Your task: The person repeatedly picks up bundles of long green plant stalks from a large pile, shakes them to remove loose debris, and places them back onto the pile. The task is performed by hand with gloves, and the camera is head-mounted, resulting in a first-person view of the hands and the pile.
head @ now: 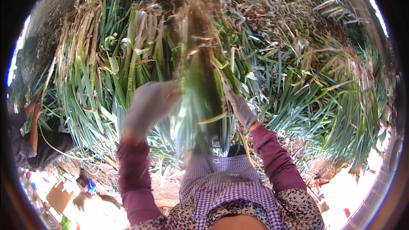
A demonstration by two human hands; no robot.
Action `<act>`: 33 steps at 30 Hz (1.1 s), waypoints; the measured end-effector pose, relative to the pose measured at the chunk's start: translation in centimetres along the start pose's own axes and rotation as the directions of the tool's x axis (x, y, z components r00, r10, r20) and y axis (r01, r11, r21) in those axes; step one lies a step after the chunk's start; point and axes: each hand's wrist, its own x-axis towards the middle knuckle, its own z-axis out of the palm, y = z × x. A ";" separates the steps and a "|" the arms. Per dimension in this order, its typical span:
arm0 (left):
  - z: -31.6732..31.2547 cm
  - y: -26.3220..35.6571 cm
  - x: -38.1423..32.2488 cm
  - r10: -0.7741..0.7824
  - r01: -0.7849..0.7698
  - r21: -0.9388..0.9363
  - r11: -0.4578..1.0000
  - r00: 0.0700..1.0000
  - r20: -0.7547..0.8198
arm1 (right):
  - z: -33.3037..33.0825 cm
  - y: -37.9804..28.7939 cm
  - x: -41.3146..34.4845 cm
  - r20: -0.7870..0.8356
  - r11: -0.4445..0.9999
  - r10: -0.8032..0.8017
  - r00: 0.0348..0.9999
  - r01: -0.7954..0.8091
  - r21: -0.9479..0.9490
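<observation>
My left hand (153, 105), in a pale glove, is motion-blurred. Its fingers curl beside a blurred green onion stalk (199, 73), but whether they grip it is unclear. That stalk spans the space between my hands, with brown roots at its far end. In a similar glove, my right hand (241, 108) closes around a thin, withered stalk (219, 68). A yellowed leaf (212, 119) juts leftward near this hand. Beneath both hands lie more long onion plants, roots away from me and leaves toward my checked apron (236, 195).
Onion bundles (84, 57) are heaped on the left, and another bundle (348, 95) lies on the right. Dry stems and roots (265, 22) cover the far ground. Another person's arm (35, 124) shows at far left. A metal frame (345, 1) stands at upper right; cardboard (60, 196) lies lower left.
</observation>
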 end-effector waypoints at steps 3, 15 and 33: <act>13.3 -8.3 7.1 -0.310 0.328 -0.135 0.935 0.941 0.135 | 0.2 1.2 3.7 -0.033 0.996 -0.013 0.999 0.016 0.085; 24.0 -11.7 14.1 -0.737 0.621 -0.429 0.656 0.649 -0.189 | 1.2 0.8 9.8 0.006 0.989 -0.128 0.992 0.128 -0.080; 23.4 -12.7 12.9 -0.563 0.427 -0.859 0.282 0.799 0.212 | 4.3 0.4 8.6 0.082 0.797 -0.255 0.963 0.257 -0.546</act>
